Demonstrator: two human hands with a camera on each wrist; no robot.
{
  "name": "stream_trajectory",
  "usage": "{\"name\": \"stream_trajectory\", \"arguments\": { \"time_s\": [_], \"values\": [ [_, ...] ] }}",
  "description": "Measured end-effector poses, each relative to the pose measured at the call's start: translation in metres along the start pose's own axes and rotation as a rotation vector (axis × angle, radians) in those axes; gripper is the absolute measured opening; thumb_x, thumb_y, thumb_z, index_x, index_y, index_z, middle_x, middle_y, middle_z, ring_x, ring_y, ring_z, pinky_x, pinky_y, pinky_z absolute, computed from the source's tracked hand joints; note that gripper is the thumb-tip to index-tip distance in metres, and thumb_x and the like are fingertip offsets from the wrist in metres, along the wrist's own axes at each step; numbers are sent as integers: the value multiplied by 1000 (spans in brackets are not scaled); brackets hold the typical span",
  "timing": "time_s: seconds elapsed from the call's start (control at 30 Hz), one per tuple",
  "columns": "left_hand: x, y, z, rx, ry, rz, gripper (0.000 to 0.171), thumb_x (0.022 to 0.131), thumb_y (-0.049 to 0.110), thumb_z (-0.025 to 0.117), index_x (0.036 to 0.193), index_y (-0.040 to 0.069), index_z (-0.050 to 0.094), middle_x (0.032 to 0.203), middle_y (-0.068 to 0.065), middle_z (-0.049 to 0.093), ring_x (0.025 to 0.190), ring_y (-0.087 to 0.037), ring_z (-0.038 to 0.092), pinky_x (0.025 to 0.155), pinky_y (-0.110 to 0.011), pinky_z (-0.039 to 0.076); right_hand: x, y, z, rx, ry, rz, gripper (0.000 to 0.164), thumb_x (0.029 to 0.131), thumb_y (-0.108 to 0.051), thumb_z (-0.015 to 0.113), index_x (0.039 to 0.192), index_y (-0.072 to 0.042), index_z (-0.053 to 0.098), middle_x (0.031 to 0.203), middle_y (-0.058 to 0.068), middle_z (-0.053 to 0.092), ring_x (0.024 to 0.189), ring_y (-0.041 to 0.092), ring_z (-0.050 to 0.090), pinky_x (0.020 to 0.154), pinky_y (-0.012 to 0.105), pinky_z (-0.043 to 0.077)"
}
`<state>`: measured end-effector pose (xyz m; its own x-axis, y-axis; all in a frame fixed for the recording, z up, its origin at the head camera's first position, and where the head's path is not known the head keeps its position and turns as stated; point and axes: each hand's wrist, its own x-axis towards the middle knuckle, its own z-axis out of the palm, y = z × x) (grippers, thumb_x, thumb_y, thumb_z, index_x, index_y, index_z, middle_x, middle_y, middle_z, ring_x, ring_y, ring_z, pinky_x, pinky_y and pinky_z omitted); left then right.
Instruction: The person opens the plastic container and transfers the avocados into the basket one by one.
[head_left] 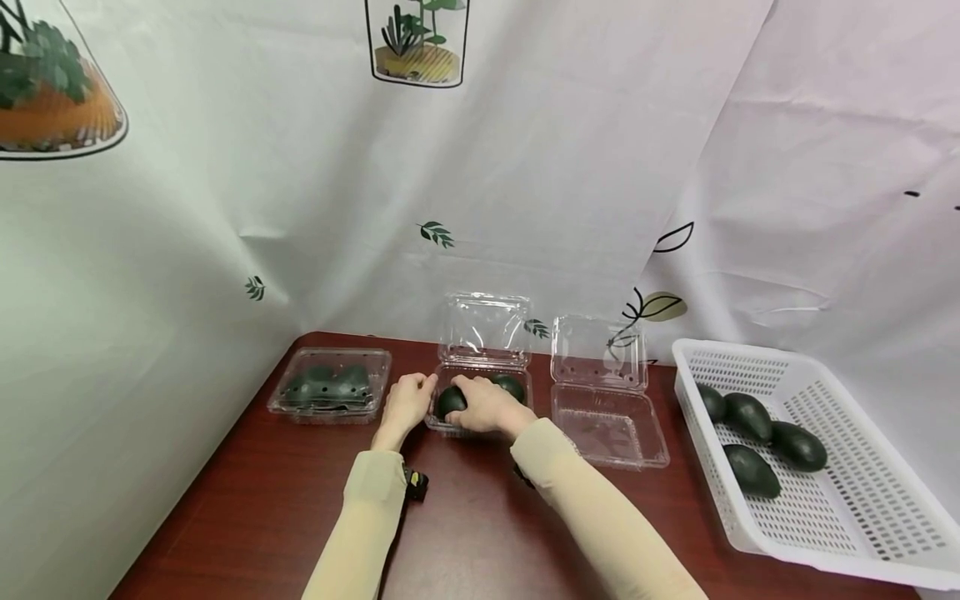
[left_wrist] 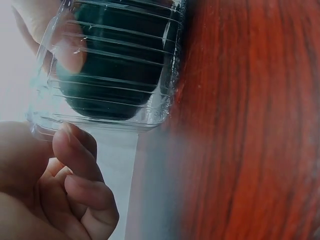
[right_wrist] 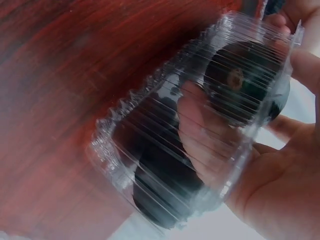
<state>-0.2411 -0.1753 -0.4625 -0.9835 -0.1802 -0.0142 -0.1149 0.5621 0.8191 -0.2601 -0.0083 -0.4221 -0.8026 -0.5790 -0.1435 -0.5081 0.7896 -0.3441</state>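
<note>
In the head view a clear plastic clamshell box (head_left: 480, 371) stands mid-table with its lid raised. My right hand (head_left: 486, 406) reaches into it and grips a dark green avocado (head_left: 452, 402) at the left end; the right wrist view shows the fingers around that avocado (right_wrist: 245, 82) through the ribbed wall. Another avocado (head_left: 510, 387) lies at the box's right end, partly behind the hand. My left hand (head_left: 407, 404) is at the box's left side. In the left wrist view, its thumb and curled index finger pinch the rim of the box (left_wrist: 100, 125).
A closed clamshell box (head_left: 378, 379) with several avocados stands at the left. To the right, another clamshell (head_left: 600, 425) lies with its lid up. A white perforated basket (head_left: 862, 508) at the far right holds several avocados (head_left: 798, 446). A patterned curtain (head_left: 525, 208) hangs behind the table.
</note>
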Motion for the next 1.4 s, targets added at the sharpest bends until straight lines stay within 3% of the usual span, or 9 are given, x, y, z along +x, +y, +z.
{"name": "stream_trajectory", "arguments": {
  "time_s": [0.27, 0.63, 0.9, 1.2, 1.4],
  "values": [
    [2, -3, 4, -5, -5, -3, 40, 103, 37, 48, 77, 10, 59, 60, -5, 55, 50, -20, 48, 50, -33, 37, -13, -4, -14, -108, 68, 14, 64, 88, -43, 68, 143, -21, 46, 123, 12, 55, 90, 26, 60, 71, 43, 48],
    [3, -2, -2, 11, -3, 5, 40, 104, 37, 48, 84, 5, 63, 64, -5, 59, 54, -21, 50, 54, -35, 37, -43, 3, -63, -236, 202, 17, 65, 91, -41, 67, 146, -20, 41, 118, 16, 53, 86, 32, 64, 66, 47, 51],
    [1, -1, 0, 8, -20, -15, 41, 104, 36, 47, 86, 4, 62, 65, -5, 59, 55, -22, 49, 55, -35, 37, -70, 45, -99, -216, 288, 78, 65, 88, -36, 71, 144, -19, 41, 115, 18, 52, 79, 36, 62, 62, 48, 52],
    [0, -2, 3, -15, -32, -11, 40, 104, 35, 47, 85, 3, 62, 65, -7, 60, 50, -20, 45, 51, -33, 36, -118, 110, -150, -200, 338, 216, 71, 85, -34, 73, 145, -13, 39, 119, 25, 51, 86, 44, 61, 66, 57, 49],
    [0, -2, 3, -12, -26, -5, 40, 104, 35, 47, 86, 3, 62, 64, -6, 59, 50, -20, 46, 52, -34, 36, -158, 152, -175, -177, 337, 263, 71, 88, -34, 70, 144, -6, 36, 126, 35, 45, 101, 52, 54, 73, 64, 44]
  ]
}}
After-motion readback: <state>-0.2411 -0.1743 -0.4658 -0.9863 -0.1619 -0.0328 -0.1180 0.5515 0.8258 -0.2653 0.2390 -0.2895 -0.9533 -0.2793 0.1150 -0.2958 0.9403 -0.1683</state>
